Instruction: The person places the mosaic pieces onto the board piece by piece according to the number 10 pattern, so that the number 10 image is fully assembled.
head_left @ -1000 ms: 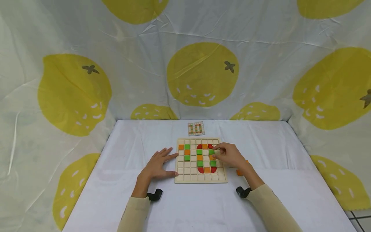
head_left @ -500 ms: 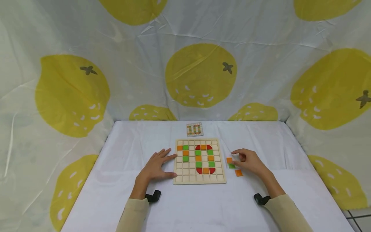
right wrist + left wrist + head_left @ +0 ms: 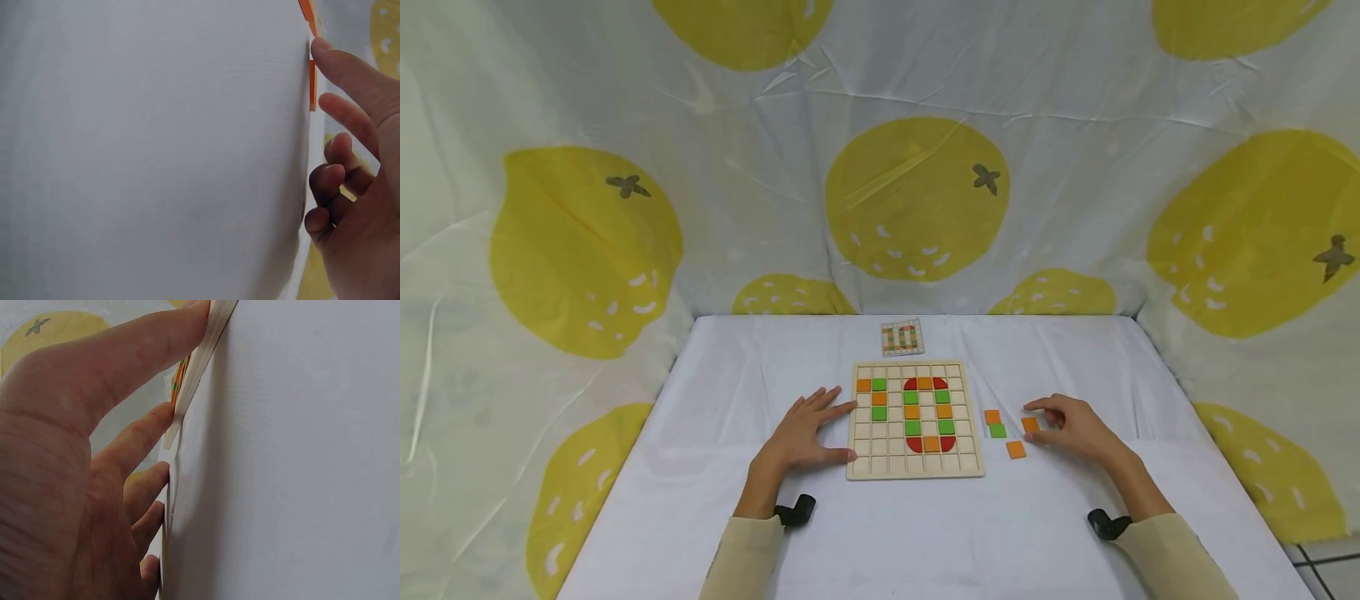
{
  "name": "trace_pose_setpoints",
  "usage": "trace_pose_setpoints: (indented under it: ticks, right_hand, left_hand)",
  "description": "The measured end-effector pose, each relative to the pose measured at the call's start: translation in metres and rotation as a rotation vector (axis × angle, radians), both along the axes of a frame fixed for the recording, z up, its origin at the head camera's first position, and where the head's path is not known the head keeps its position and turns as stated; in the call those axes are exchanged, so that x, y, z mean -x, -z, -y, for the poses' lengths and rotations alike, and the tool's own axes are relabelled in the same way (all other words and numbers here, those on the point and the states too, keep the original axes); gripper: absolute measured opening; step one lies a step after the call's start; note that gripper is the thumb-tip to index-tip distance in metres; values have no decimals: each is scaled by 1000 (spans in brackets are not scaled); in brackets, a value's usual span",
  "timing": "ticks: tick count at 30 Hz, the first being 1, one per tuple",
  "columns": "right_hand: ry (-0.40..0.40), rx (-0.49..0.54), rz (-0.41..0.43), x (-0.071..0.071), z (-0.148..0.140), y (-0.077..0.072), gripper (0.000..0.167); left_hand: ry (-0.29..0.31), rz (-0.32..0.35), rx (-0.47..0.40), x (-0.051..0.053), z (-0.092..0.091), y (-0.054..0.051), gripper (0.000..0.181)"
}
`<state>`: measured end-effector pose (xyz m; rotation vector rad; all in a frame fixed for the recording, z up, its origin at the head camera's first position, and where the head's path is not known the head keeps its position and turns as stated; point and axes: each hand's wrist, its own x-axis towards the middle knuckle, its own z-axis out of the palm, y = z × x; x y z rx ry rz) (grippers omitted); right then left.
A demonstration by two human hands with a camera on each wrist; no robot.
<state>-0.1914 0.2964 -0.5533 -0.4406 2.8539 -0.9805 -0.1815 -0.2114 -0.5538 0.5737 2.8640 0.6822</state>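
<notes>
A square wooden grid board [image 3: 916, 467] lies on the white cloth, with orange, green and red tiles in its cells. My left hand [image 3: 805, 429] has its fingers spread at the board's left edge; in the left wrist view its thumb [image 3: 181, 331] touches the board's side. To the right of the board my right hand [image 3: 1075, 429] is low over the table. Its thumb and index finger stand apart around a loose orange tile [image 3: 1030, 425], the index tip clear of it. The other fingers are curled in the right wrist view, where this tile [image 3: 313, 87] lies flat.
Two more orange tiles, one farther back [image 3: 992, 416] and one nearer [image 3: 1016, 450], lie beside a green tile [image 3: 997, 431] between board and right hand. A small patterned card [image 3: 902, 337] sits behind the board. A lemon-print curtain [image 3: 917, 200] encloses the table.
My right hand has moved off the board's right side, over the loose tiles, and farther right to an orange tile. The left hand has stayed at the board's left edge.
</notes>
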Motion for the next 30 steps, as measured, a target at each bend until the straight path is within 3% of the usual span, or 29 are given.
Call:
trace_pose_setpoints:
  ticks: [10,30]
  right_hand:
    - [2,3,-15,1,-4,5,31]
    - [21,27,2,0,-5,5,24]
  left_hand:
    - [0,-1,1,0,0,-1,85]
    - [-4,8,13,-1,-1,-1,85]
